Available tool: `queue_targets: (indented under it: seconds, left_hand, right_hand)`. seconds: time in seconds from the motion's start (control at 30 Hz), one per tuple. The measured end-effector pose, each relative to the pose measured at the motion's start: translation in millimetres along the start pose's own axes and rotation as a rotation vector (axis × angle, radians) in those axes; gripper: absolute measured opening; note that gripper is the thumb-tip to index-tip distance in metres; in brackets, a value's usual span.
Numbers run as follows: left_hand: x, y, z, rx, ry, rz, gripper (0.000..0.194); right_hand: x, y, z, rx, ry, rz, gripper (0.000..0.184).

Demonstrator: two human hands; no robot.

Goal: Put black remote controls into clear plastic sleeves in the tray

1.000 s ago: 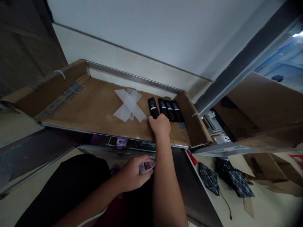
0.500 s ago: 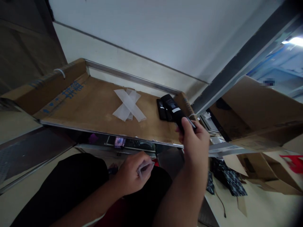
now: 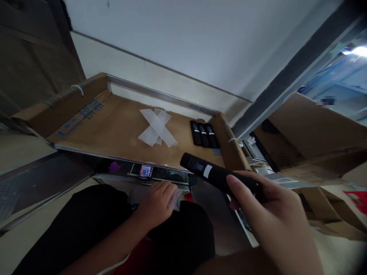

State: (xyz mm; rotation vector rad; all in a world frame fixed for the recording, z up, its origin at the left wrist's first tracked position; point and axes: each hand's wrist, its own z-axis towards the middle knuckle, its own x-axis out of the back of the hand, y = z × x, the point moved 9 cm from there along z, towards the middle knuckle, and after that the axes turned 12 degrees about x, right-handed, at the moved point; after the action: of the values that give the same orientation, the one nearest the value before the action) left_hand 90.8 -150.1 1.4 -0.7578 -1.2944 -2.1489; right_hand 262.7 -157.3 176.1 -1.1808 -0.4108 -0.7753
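Observation:
My right hand [image 3: 275, 214] is closed round one end of a long black device [image 3: 216, 175] with a white label, its exact kind unclear. It is held tilted in front of the tray's near right edge. My left hand [image 3: 157, 204], low over my lap, is closed on a translucent plastic sleeve [image 3: 175, 199]; its open end sticks out by the thumb. Three similar black devices [image 3: 203, 134] with white labels lie side by side at the right end of the cardboard-lined tray [image 3: 120, 128]. Several flat plastic sleeves [image 3: 157, 128] lie crossed in its middle.
Below the tray's front edge a lit phone screen [image 3: 146, 172] rests on a lower surface. A large open cardboard box [image 3: 312, 137] stands at the right, with another box [image 3: 323, 210] beneath it. A metal post [image 3: 289, 65] rises behind the tray's right end.
My right hand has drawn the long black device back toward me and to the right, off the tray, uncovering the three devices. My left hand with the sleeve has shifted slightly left.

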Motion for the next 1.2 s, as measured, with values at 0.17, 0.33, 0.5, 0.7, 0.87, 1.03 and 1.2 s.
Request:
queue_targets:
  seconds: [0.17, 0.33, 0.5, 0.7, 0.87, 1.03, 1.2]
  left_hand:
    - [4.5, -23, 7, 0.083, 0.051, 0.058, 0.015]
    - [11.0, -34, 13, 0.144, 0.133, 0.084, 0.012]
    - [12.9, -30, 13, 0.171, 0.155, 0.022, 0.014]
    - [9.6, -24, 8, 0.22, 0.103, -0.143, 0.037]
    - [7.5, -18, 4, 0.212, 0.095, -0.161, 0.044]
    - [4.6, -14, 4, 0.207, 0.063, -0.154, 0.039]
    - [1.0, -16, 4, 0.232, 0.028, -0.171, 0.037]
  right_hand:
    - [-2, -3, -13, 0.021, -0.127, -0.037, 0.028]
    - [-12, 1, -13, 0.001, -0.188, -0.043, 0.035]
    - [-22, 7, -12, 0.008, -0.25, -0.017, 0.037]
    - [-38, 24, -15, -0.096, -0.385, 0.024, 0.041]
    - [-55, 21, -11, -0.144, -0.521, 0.01, 0.033]
    - [-77, 20, -4, -0.129, -0.616, -0.017, 0.026]
    - [-102, 12, 0, -0.042, -0.662, 0.019, 0.022]
